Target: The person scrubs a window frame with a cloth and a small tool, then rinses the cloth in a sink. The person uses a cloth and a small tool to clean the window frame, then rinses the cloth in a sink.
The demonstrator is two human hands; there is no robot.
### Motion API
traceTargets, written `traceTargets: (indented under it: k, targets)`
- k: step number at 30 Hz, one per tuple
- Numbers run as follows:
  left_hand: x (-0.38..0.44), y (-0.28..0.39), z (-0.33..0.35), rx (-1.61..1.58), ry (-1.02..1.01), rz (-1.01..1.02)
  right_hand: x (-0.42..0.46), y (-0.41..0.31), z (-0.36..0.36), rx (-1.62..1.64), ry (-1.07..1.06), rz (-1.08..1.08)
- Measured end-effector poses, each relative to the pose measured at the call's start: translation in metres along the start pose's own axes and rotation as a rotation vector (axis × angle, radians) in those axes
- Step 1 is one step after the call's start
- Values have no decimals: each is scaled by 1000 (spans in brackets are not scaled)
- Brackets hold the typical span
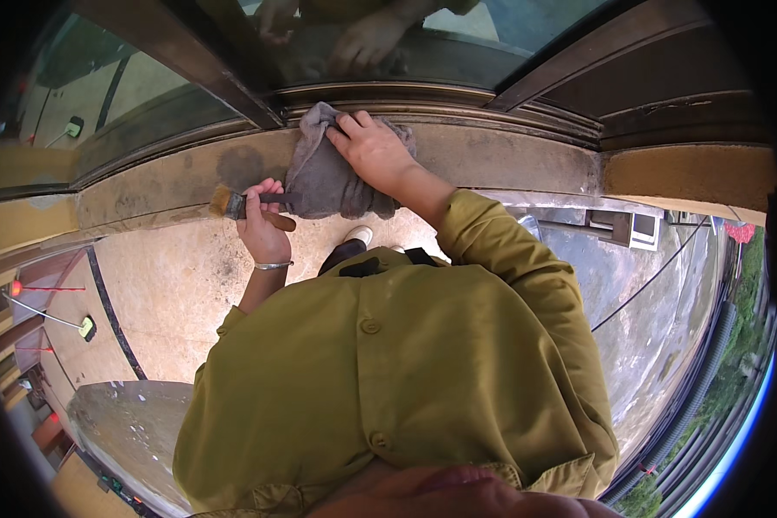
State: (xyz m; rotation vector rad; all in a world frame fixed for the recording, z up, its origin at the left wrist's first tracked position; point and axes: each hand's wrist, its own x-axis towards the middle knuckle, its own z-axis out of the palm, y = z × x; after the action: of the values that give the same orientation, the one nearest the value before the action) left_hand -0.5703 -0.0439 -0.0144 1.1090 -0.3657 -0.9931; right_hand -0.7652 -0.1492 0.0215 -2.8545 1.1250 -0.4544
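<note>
My right hand (377, 152) presses down on a crumpled grey cloth (320, 178). The cloth lies on the stained window sill (511, 155), its upper end against the metal window track (505, 118) and its lower end hanging over the sill's front edge. To the left of it, my left hand (264, 226) holds a flat paintbrush (221, 201) with tan bristles pointing left. A dark flat strip (281, 198) and a wooden handle (279, 221) also stick out from this grip to the right. Whether they belong to one tool or two, I cannot tell.
Dark-framed window glass (421, 61) rises behind the sill and reflects my hands. A long-handled broom or scrub brush (87, 328) with a yellow-green head is at the far left. A grey corrugated pipe (706, 395) runs along the right edge. One shoe (361, 234) shows below the sill.
</note>
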Motion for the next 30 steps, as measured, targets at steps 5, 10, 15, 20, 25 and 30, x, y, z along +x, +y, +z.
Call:
traceTargets:
  k: [5, 10, 15, 20, 25, 30]
  targets:
    - [-4, 4, 4, 111, -101, 55, -5, 0, -11, -34, -60, 93]
    - [-15, 7, 8, 347, -293, 88, -40, 29, -24, -151, -100, 286]
    - [-11, 8, 0, 342, -322, 71, -125, 92, -51, -311, -150, 588]
    - [0, 4, -5, 303, -297, 97, -169, 97, -87, 647, 628, 1077]
    - [0, 6, 4, 268, -336, 67, -54, 16, -73, 252, 690, 305]
    - [-2, 0, 9, 333, -425, 157, -11, 39, -8, -133, 212, 18]
